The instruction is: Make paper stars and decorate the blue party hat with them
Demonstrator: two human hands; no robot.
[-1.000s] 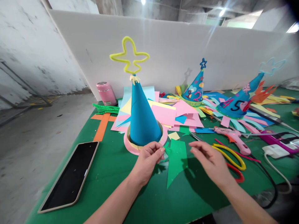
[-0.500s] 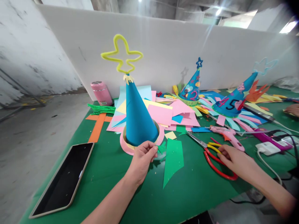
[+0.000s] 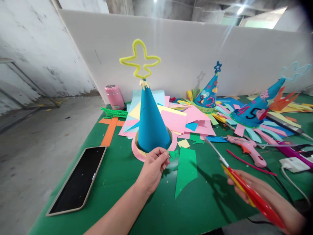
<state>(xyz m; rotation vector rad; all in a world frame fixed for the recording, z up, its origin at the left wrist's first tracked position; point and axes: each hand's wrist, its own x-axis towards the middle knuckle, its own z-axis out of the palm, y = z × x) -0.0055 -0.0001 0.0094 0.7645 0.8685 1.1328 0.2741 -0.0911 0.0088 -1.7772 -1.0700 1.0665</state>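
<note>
My left hand (image 3: 156, 168) pinches a small cut piece of green paper (image 3: 174, 154), just in front of the blue cone hat (image 3: 154, 127). That hat stands upright with a pink brim (image 3: 135, 150) and a yellow pipe-cleaner shape (image 3: 140, 60) at its tip. Under and beside the pinched piece lies a larger green paper sheet (image 3: 187, 169) on the table. On the right, my right hand (image 3: 246, 186) is closed on red-and-yellow-handled scissors (image 3: 249, 189), lifted off the table and somewhat blurred. Their blades point up and to the left; some of my fingers are hidden behind the handles.
A phone (image 3: 78, 179) lies at the left. Behind the hat are a pink bottle (image 3: 114, 97), green pipe cleaners (image 3: 113, 113) and pastel papers (image 3: 173, 120). Two decorated hats (image 3: 207, 94) stand further right. A pink glue gun (image 3: 248, 148) and a white plug (image 3: 294, 164) with cables lie nearby.
My right hand has picked the scissors up from the table and turned them upright. My left hand still pinches the green piece. The view has shifted slightly left.
</note>
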